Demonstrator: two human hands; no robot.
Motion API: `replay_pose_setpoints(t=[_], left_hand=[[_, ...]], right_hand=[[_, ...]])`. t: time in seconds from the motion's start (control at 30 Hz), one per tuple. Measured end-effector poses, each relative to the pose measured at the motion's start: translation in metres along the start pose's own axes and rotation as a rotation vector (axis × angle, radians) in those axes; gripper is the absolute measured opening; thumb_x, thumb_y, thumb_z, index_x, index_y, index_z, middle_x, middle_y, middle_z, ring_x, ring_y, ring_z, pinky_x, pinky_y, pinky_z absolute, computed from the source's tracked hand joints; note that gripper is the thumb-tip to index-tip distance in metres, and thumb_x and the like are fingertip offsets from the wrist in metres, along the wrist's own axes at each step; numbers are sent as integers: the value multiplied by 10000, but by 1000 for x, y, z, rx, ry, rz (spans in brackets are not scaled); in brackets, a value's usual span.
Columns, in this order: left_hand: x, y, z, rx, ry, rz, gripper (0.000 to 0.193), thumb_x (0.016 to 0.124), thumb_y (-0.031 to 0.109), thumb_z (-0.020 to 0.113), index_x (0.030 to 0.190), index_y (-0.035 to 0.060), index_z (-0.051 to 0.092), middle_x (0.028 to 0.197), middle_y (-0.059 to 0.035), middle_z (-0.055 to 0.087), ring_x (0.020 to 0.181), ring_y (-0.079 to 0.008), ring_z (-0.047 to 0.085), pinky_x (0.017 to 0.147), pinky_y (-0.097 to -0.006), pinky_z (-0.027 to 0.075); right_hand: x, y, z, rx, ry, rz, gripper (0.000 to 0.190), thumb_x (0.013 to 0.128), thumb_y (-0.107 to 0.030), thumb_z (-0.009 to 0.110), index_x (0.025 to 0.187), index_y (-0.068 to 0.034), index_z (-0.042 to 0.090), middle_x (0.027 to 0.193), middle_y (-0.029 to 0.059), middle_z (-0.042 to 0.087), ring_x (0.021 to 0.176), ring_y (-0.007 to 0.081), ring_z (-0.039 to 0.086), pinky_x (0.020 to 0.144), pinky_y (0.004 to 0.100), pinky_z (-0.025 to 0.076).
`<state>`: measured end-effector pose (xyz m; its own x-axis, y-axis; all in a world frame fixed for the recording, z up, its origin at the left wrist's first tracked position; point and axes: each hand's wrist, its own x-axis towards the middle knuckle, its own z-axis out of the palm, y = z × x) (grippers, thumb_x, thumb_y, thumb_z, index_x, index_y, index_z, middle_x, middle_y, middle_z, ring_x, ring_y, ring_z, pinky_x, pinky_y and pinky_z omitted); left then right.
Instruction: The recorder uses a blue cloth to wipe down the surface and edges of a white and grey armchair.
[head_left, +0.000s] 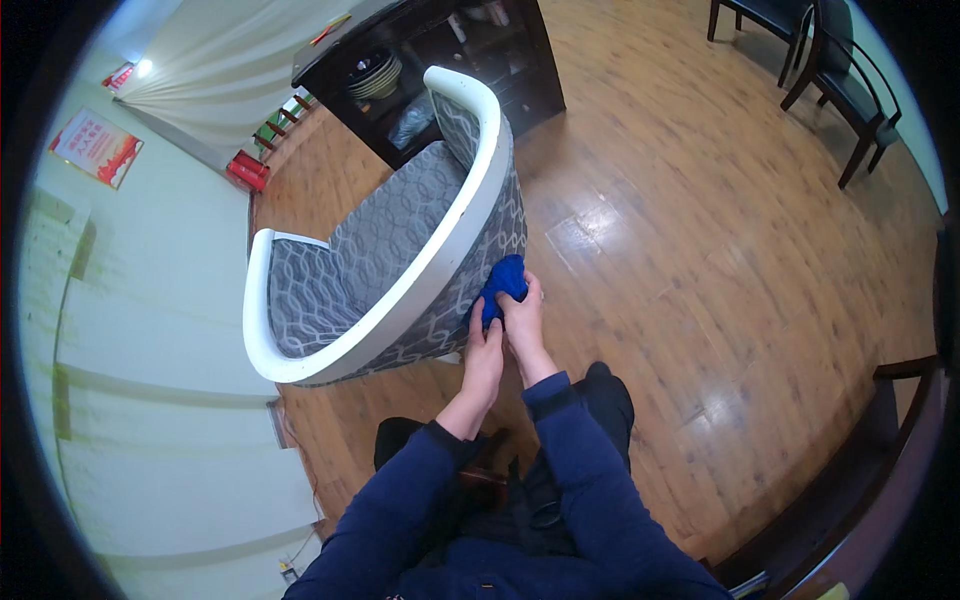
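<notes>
Both of my hands hold a bunched blue cloth (505, 280) close to the patterned grey outer back of an upholstered armchair (397, 195) with a thick white curved rim. My left hand (484, 358) grips the cloth's lower left part, its fingers pointing up along it. My right hand (525, 316) has the cloth's right side, with the thumb lying across the front. Whether the cloth touches the upholstery cannot be told. The chair's seat faces away, toward the upper left.
A dark wooden cabinet (551, 82) with stacked dishes stands beyond the armchair. Dark chairs (847, 97) are at the upper right, and dark wooden furniture (847, 517) curves along the lower right. A pale wall (172, 300) is at left, with red cylinders (248, 172) by its far end.
</notes>
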<state>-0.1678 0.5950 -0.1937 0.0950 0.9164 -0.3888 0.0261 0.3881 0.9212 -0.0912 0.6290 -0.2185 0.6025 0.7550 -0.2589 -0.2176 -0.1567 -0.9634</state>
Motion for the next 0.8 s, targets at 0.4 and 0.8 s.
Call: replay_pose_setpoints(t=[0.4,0.8], left_hand=[[-73,66,13,39,104,491,434,929,48,383,1352,43,291,1304,-112,387,1164,-175,413,995,-304,329],[-46,24,-10,138,202,388,462,842,0,494,1288,62,390,1248,-167,441,1139,-252,454,966,-337,357]], right_hand=[[-51,-76,-13,345,-160,-324,630,786,-98,637,1326,13,332,1235,212,479,1110,266,499,940,353,398],[-51,-39,-5,-1,-105,-250,637,736,-93,652,1295,7,362,1212,258,486,1097,336,514,920,365,411]])
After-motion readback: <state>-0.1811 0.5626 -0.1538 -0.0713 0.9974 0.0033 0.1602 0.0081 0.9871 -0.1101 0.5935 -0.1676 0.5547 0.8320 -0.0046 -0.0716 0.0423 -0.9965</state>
